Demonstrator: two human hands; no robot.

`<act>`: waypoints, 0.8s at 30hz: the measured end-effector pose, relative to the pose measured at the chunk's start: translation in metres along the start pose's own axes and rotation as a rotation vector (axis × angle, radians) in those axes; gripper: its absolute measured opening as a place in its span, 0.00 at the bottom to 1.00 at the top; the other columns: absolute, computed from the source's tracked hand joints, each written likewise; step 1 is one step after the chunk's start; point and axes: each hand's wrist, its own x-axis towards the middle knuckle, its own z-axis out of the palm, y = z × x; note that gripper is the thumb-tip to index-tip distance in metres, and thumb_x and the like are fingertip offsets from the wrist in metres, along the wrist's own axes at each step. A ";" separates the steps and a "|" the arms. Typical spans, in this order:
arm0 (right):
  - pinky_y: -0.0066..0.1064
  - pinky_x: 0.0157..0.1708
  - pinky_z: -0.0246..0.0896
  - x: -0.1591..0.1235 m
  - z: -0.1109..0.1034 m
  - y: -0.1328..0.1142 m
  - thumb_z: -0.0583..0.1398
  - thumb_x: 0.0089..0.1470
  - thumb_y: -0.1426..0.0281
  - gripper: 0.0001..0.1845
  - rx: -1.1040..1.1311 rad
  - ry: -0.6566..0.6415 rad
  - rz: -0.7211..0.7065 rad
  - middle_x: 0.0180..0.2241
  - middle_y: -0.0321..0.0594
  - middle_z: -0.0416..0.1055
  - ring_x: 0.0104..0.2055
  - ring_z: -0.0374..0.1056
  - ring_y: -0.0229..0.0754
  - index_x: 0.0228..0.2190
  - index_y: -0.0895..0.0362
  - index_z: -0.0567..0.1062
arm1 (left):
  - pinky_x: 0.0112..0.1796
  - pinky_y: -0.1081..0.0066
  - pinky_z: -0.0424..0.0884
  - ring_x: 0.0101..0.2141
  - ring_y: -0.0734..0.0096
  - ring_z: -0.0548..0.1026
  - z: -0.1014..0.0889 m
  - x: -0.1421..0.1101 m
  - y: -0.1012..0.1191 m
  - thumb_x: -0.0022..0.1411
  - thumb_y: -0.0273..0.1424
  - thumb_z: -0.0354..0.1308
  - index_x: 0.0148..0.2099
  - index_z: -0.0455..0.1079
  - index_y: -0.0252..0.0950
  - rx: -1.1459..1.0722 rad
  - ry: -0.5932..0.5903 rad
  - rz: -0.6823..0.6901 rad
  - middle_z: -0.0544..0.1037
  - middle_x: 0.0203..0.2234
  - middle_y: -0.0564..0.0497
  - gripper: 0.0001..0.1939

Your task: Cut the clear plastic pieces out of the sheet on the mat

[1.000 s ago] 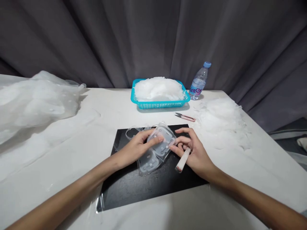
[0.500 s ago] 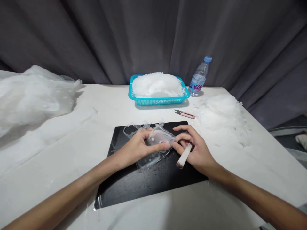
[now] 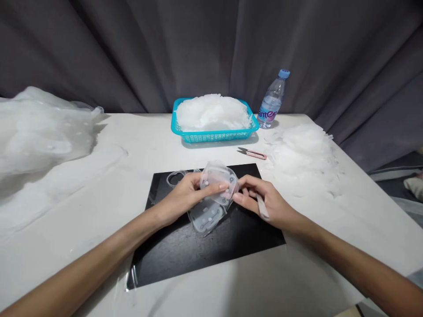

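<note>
Over a black mat (image 3: 172,244), my left hand (image 3: 193,189) pinches a sheet of clear, soft-looking moulded pieces (image 3: 216,174) between thumb and fingers. These pieces are rounded, with small holes and dots; another part of the sheet (image 3: 206,215) hangs below the hand, near the mat. My right hand (image 3: 264,198) is closed at the sheet's right edge, thumb and fingertips against it. A slim tool with a white-wrapped handle (image 3: 262,207) is tucked in that same hand; its working end is hidden by the fingers.
Behind the mat stands a turquoise basket (image 3: 218,136) heaped with white translucent pieces. Beside it are a water bottle (image 3: 270,103) and pink-handled thread snips (image 3: 253,153). A pile of translucent pieces (image 3: 304,154) lies right, a full plastic bag (image 3: 42,132) left.
The sheet has been turned, its rounded face now more toward me. My right hand has drawn in against its edge, and the white handle has swung upright, closer to the palm.
</note>
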 end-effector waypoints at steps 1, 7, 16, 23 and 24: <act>0.30 0.31 0.55 0.000 0.002 -0.001 0.67 0.60 0.61 0.10 0.038 0.000 0.023 0.30 0.33 0.65 0.31 0.58 0.37 0.38 0.53 0.77 | 0.33 0.76 0.72 0.31 0.71 0.78 0.002 0.000 0.000 0.61 0.44 0.71 0.41 0.82 0.33 -0.006 0.040 -0.002 0.85 0.34 0.49 0.17; 0.30 0.28 0.50 0.001 0.009 0.001 0.66 0.60 0.62 0.09 0.047 0.088 0.078 0.25 0.30 0.60 0.27 0.54 0.35 0.33 0.54 0.77 | 0.25 0.78 0.66 0.25 0.75 0.72 0.013 0.000 0.002 0.58 0.47 0.71 0.36 0.80 0.32 0.035 0.160 0.003 0.81 0.28 0.52 0.20; 0.28 0.25 0.49 -0.002 0.008 0.002 0.67 0.59 0.59 0.14 0.110 0.051 0.099 0.24 0.28 0.57 0.25 0.53 0.34 0.32 0.53 0.71 | 0.38 0.73 0.75 0.34 0.69 0.78 0.005 0.000 -0.002 0.52 0.38 0.77 0.40 0.80 0.33 0.033 -0.011 0.047 0.84 0.35 0.50 0.18; 0.30 0.27 0.50 0.001 0.005 0.001 0.70 0.54 0.50 0.20 0.193 0.006 0.128 0.28 0.34 0.69 0.26 0.54 0.36 0.34 0.54 0.78 | 0.36 0.73 0.75 0.33 0.68 0.78 0.002 -0.001 -0.006 0.53 0.40 0.76 0.38 0.80 0.33 0.080 0.061 0.086 0.83 0.33 0.51 0.17; 0.30 0.26 0.48 0.002 0.004 0.000 0.69 0.55 0.49 0.20 0.178 -0.005 0.132 0.26 0.33 0.67 0.26 0.53 0.36 0.33 0.54 0.79 | 0.35 0.73 0.74 0.32 0.69 0.78 0.002 -0.002 -0.007 0.54 0.40 0.76 0.38 0.80 0.33 0.094 0.065 0.089 0.83 0.32 0.51 0.16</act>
